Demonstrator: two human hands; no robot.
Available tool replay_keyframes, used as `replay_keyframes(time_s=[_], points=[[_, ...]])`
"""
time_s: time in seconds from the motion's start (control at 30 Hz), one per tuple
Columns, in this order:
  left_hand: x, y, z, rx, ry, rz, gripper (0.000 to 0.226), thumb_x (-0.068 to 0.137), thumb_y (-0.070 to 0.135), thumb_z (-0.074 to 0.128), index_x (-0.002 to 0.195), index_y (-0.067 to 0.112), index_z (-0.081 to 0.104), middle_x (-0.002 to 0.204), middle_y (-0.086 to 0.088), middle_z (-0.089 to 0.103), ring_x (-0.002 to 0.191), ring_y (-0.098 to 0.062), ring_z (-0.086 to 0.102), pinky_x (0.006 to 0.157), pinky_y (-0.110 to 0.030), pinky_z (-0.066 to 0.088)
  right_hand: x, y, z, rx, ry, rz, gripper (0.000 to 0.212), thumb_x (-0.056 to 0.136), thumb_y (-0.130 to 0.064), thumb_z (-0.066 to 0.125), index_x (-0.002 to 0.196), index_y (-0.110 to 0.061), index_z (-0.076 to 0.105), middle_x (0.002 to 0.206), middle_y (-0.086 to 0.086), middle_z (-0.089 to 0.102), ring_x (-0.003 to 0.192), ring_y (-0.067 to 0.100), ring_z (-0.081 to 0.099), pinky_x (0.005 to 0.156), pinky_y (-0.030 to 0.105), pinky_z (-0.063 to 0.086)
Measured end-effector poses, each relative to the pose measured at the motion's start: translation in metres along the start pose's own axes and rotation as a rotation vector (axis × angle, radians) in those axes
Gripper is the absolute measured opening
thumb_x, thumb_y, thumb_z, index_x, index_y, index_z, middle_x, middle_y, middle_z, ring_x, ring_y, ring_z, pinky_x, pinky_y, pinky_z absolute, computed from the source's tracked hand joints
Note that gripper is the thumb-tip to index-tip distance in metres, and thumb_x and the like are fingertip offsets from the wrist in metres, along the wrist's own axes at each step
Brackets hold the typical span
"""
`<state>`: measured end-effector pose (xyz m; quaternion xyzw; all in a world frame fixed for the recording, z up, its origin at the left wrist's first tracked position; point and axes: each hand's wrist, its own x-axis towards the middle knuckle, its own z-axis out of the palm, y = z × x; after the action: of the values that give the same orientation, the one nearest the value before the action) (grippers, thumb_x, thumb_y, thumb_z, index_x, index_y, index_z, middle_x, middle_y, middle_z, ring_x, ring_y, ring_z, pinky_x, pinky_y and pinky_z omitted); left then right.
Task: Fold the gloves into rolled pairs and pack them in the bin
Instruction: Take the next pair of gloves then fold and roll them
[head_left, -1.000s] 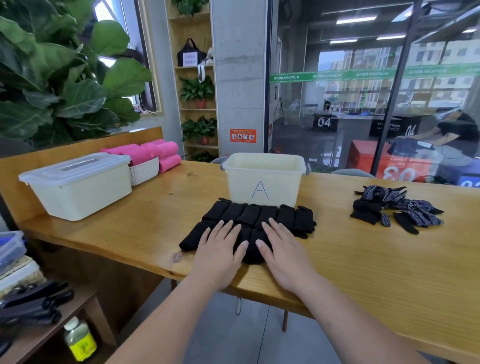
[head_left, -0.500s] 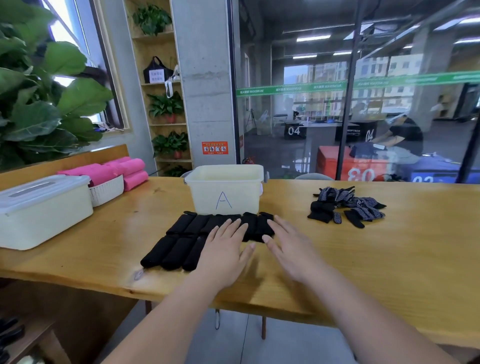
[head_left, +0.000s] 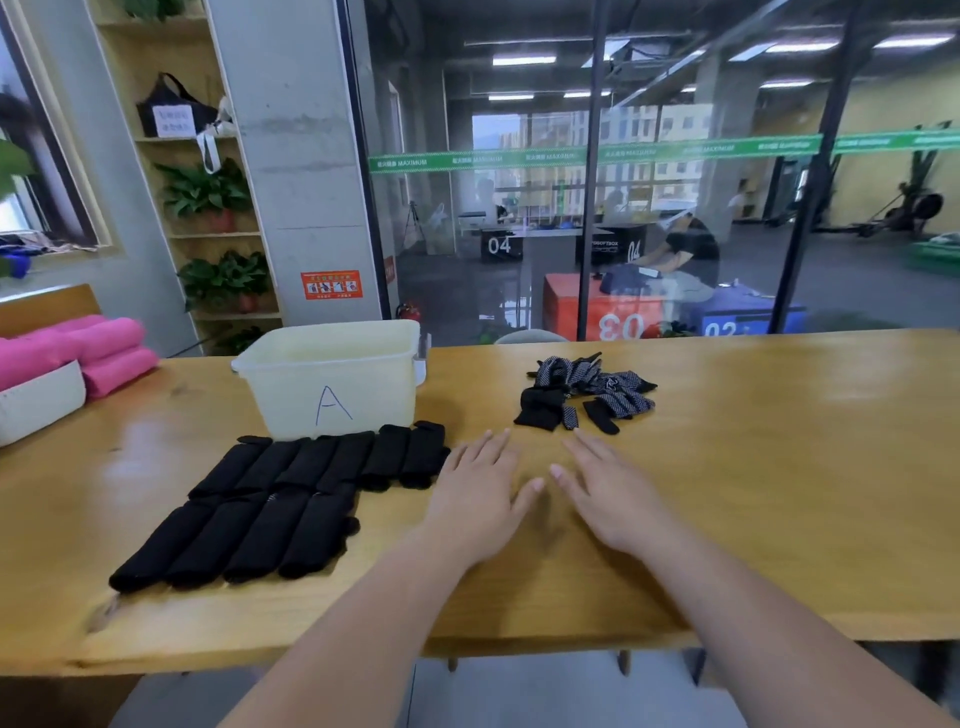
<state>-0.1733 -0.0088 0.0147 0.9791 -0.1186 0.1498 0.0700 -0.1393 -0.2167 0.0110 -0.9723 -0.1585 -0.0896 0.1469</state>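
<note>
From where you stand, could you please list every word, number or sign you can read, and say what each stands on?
"A": handwritten on the front of the bin.
"04": black box in the far room.
"03": red box.
"02": blue box.
"MAXIMUM": long green strip; its other characters are too small to read.
Too blurred to read: orange sign on the pillar, and white label on the black bag.

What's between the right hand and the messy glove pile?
Just bare table between the right hand and the glove pile, in the head view.
</note>
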Motion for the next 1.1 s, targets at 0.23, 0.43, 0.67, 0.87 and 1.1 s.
replay_keyframes(time_s=[0.23, 0.43, 0.67, 0.87, 1.1], points=[[0.037, 0.02, 0.022, -0.057, -0.065, 0.045, 0.068, 0.109, 0.063, 0.024, 0.166, 0.025, 0.028, 0.176, 0.001, 0.016, 0.163, -0.019, 0.008, 0.132, -0.045, 0.009, 0.006, 0.041, 0.011, -0.119, 0.008, 0.082, 0.078, 0.103, -0.071, 0.015, 0.166, -0.027, 0.026, 0.175, -0.004, 0.018, 0.162, 0.02, 0.008, 0.13, 0.048, 0.017], [0.05, 0.011, 0.041, -0.094, -0.068, -0.04, 0.063, 0.11, 0.057, 0.025, 0.165, 0.027, 0.03, 0.175, 0.002, 0.02, 0.163, -0.017, 0.007, 0.133, -0.045, 0.005, 0.03, 0.034, 0.013, -0.225, 0.014, 0.0, 0.071, 0.107, -0.066, 0.02, 0.166, -0.027, 0.025, 0.176, -0.007, 0.01, 0.163, 0.018, 0.002, 0.131, 0.047, 0.013], [0.051, 0.011, 0.045, -0.125, -0.047, -0.099, 0.06, 0.108, 0.048, 0.032, 0.163, 0.024, 0.035, 0.173, 0.002, 0.026, 0.162, -0.015, 0.012, 0.133, -0.042, 0.006, 0.077, 0.029, 0.026, -0.208, -0.066, -0.103, 0.064, 0.109, -0.056, 0.025, 0.168, -0.031, 0.019, 0.176, -0.012, 0.006, 0.163, 0.017, -0.006, 0.132, 0.046, 0.005], [0.052, 0.01, 0.045, -0.157, -0.017, -0.099, 0.058, 0.107, 0.043, 0.036, 0.161, 0.022, 0.038, 0.17, 0.001, 0.032, 0.16, -0.016, 0.018, 0.132, -0.042, 0.011, 0.079, 0.027, 0.025, -0.124, -0.017, -0.128, 0.053, 0.108, -0.043, 0.033, 0.159, -0.034, 0.04, 0.165, -0.016, 0.038, 0.158, 0.013, 0.018, 0.131, 0.042, 0.009], [0.046, 0.011, 0.037, -0.191, 0.041, -0.084, 0.055, 0.107, 0.036, 0.04, 0.16, 0.024, 0.041, 0.168, 0.006, 0.036, 0.159, -0.016, 0.021, 0.132, -0.042, 0.013, 0.055, 0.016, 0.004, -0.01, 0.107, -0.037, 0.037, 0.097, -0.026, 0.055, 0.132, -0.037, 0.063, 0.118, -0.004, 0.06, 0.132, 0.017, 0.044, 0.118, 0.034, 0.027]])
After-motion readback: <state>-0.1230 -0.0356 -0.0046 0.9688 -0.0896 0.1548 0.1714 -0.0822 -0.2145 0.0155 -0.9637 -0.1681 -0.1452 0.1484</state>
